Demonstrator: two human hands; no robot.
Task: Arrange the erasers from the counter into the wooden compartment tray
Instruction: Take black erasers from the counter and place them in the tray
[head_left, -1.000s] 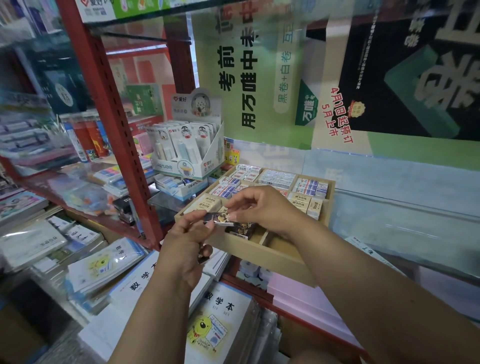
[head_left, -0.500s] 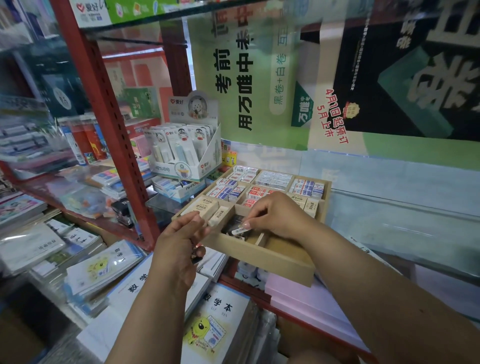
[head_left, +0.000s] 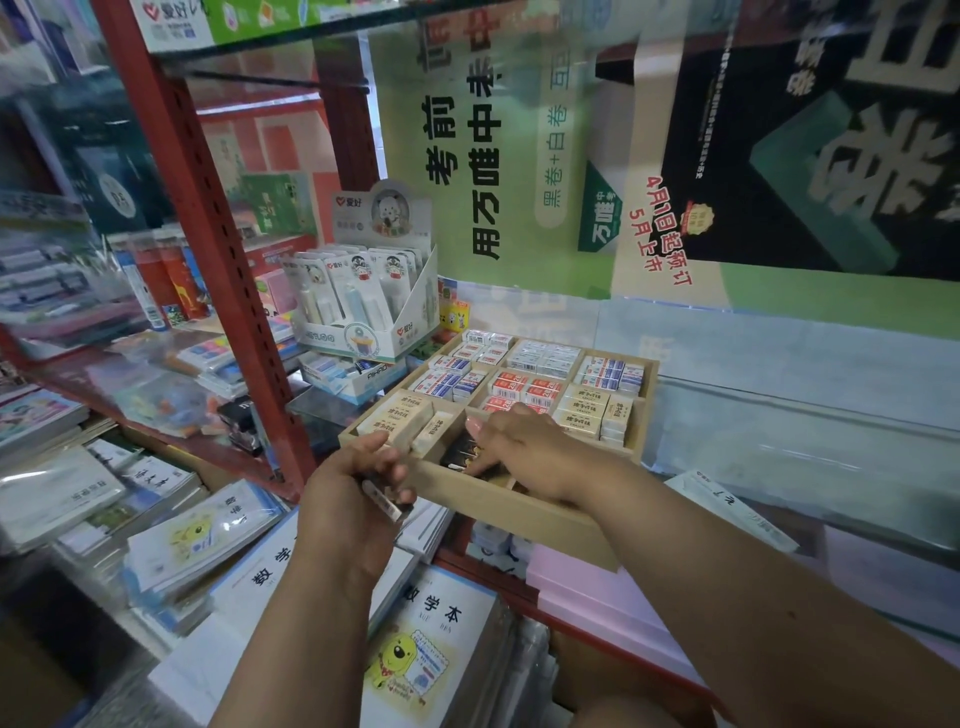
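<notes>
The wooden compartment tray (head_left: 519, 506) sits on the shelf edge, with several compartments packed with boxed erasers (head_left: 524, 389). In its front compartment lie dark-wrapped erasers (head_left: 460, 452). My right hand (head_left: 524, 449) reaches into that compartment, fingers curled down onto the dark erasers. My left hand (head_left: 353, 488) hovers just left of the tray's front corner and grips more erasers (head_left: 383, 500) against the palm; only their edge shows.
A red shelf post (head_left: 208, 249) stands left of the tray. A white display box of correction tapes (head_left: 363, 306) sits behind it. Stacked exercise books (head_left: 426, 639) lie below the shelf. A green poster (head_left: 493, 156) covers the back wall.
My right hand took a dark eraser from my left hand and lowered it into the tray's front compartment. My left hand dropped slightly, still holding erasers.
</notes>
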